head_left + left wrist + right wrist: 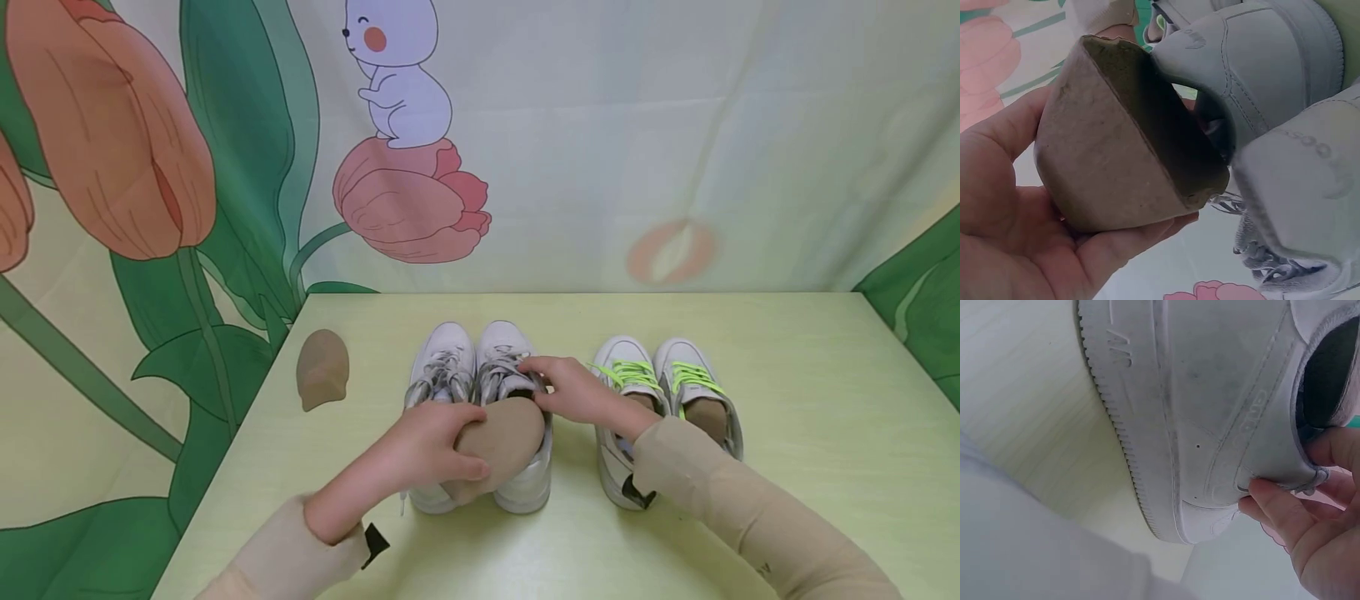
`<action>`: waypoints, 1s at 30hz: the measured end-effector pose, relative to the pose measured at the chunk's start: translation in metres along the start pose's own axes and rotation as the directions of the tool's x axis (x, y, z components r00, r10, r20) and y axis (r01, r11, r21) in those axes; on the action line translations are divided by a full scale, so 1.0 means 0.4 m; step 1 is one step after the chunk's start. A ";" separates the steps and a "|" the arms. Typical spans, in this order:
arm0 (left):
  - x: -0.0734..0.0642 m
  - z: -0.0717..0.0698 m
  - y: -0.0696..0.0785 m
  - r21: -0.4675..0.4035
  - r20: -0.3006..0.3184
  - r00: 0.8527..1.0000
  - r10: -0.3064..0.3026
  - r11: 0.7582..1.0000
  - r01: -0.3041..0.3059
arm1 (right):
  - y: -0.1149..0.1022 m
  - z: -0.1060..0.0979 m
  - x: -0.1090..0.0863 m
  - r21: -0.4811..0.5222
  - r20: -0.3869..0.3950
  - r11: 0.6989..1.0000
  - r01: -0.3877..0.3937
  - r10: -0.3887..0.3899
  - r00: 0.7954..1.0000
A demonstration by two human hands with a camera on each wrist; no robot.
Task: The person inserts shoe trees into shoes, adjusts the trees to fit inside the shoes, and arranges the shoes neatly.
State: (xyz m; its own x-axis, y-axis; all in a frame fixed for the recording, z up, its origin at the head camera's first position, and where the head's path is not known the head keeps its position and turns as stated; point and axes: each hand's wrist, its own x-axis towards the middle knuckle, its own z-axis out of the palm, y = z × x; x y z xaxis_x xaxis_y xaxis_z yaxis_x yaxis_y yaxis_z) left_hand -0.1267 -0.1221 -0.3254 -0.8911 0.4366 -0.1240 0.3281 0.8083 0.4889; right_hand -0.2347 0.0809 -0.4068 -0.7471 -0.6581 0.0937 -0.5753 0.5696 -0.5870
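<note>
Brown insert [510, 437]: over the rear of the grey-laced pair, hollow end toward the shoes; I can't tell whether it touches them.
Left hand [431, 443]: I see thumb and fingers gripping the insert by its sides.
Right hand [576, 390]: I have it pinching the collar of the right grey-laced shoe [525, 487].
Left grey-laced shoe [447, 340]: just beside its mate.
Green-laced shoes [681, 352]: to the right, brown pieces inside both.
Spare insert [322, 367]: lying near the left edge of the table [825, 375].
Backdrop [570, 108]: tulip print behind.
</note>
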 end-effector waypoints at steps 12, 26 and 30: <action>0.024 0.005 0.043 0.159 0.009 1.000 0.026 0.987 -0.027 | 0.002 -0.011 0.002 0.202 0.085 0.964 -0.176 0.161 0.983; 0.003 0.025 -0.001 -0.035 0.027 0.996 0.083 0.996 -0.082 | -0.012 -0.009 0.001 0.158 0.052 0.974 -0.162 0.156 0.986; 0.000 0.037 -0.029 -0.157 0.055 0.996 0.072 0.986 -0.062 | -0.011 -0.009 0.001 0.147 0.055 0.976 -0.158 0.151 0.987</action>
State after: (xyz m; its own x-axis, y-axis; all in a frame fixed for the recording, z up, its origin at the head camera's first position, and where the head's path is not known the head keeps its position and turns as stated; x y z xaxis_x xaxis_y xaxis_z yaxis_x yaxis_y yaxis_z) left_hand -0.1260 -0.1255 -0.3437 -0.8465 0.5146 -0.1361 0.3296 0.7074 0.6253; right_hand -0.2338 0.0799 -0.4011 -0.8057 -0.5909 -0.0408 -0.3951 0.5875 -0.7063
